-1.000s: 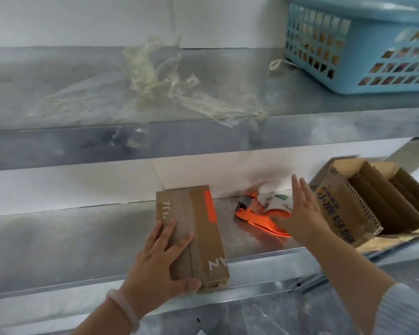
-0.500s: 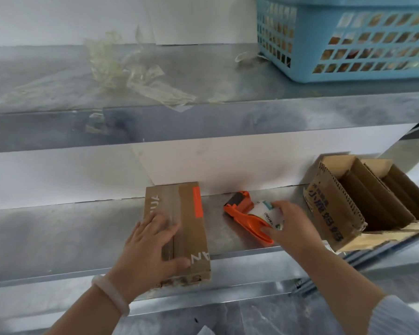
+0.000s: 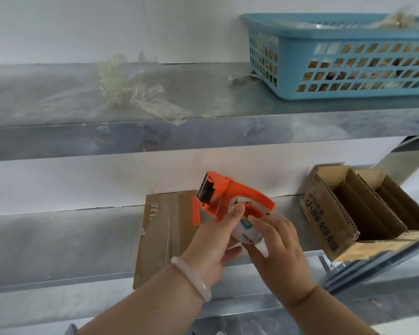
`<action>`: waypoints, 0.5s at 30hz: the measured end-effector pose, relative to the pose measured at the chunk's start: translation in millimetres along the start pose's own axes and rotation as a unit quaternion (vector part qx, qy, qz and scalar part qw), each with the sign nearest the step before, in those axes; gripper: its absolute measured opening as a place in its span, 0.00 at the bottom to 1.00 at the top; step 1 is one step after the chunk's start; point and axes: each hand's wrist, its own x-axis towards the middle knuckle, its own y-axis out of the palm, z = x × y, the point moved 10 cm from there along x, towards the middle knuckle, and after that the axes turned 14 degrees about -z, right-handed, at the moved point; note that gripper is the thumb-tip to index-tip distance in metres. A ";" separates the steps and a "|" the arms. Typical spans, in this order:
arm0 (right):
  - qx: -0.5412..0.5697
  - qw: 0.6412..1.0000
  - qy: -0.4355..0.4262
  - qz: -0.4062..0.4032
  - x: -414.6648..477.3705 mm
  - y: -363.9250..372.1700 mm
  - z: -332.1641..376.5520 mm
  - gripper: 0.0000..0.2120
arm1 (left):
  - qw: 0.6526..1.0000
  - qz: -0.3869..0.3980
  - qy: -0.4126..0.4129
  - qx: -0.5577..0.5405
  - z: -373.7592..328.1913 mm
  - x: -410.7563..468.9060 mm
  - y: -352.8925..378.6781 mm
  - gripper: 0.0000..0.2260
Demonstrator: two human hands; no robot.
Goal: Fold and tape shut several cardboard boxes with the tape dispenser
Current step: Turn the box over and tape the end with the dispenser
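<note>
An orange tape dispenser (image 3: 230,192) with a white tape roll is lifted above the lower metal shelf (image 3: 58,243). My left hand (image 3: 211,245) grips it from the left, thumb up against the roll. On the roll's right side, my right hand (image 3: 278,247) holds it with curled fingers. Under and behind both hands a closed brown cardboard box (image 3: 157,233) lies flat on the shelf, its near end reaching the shelf's front edge.
An open cardboard box (image 3: 324,218) holding flat cardboard pieces sits at the right of the lower shelf. On the upper shelf (image 3: 58,131) lie crumpled clear tape scraps (image 3: 140,95) and a blue plastic basket (image 3: 344,56).
My right hand lifted the dispenser off the shelf and brought it left over the box. My left hand left the box top and took hold of the dispenser.
</note>
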 end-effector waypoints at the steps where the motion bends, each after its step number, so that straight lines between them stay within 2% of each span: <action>1: 0.011 1.000 -0.007 0.011 -3.5 2.8 4.5 0.24 | 1.000 -0.010 0.004 -0.012 -1.4 1.2 -1.6 0.19; 3: 0.034 0.999 -0.003 0.042 -9.0 9.1 10.4 0.22 | 0.999 -0.037 0.024 -0.015 -6.9 5.2 -8.8 0.13; 5: 0.060 0.996 0.002 0.062 -8.2 8.7 13.8 0.21 | 0.998 -0.044 0.050 0.017 -15.1 8.1 -14.7 0.12; 7: 0.070 0.997 0.013 0.044 -1.1 -1.1 13.1 0.19 | 0.997 -0.027 0.062 0.042 -19.3 9.8 -18.9 0.11; 9: 0.061 0.992 0.109 0.005 13.2 -13.9 -4.0 0.19 | 0.997 0.004 0.054 0.052 -17.3 10.0 -20.3 0.11; 10: 0.063 0.977 0.203 -0.005 17.0 -16.2 -21.3 0.20 | 0.997 0.019 0.046 0.053 -14.8 10.2 -21.3 0.11; 11: 0.077 0.946 0.315 0.002 13.6 -11.5 -44.6 0.20 | 0.997 0.034 0.037 0.050 -12.3 9.2 -21.4 0.12; 12: 0.099 0.897 0.430 0.025 5.2 -1.9 -65.1 0.19 | 0.997 0.050 0.031 0.046 -9.9 8.5 -21.1 0.12; 14: 0.203 0.758 0.611 0.108 -19.5 27.7 -81.5 0.17 | 0.996 0.082 0.024 0.037 -7.7 5.3 -19.2 0.13; 15: 0.272 0.687 0.656 0.155 -29.7 41.4 -75.6 0.17 | 0.994 0.097 0.024 0.035 -7.6 3.6 -18.3 0.14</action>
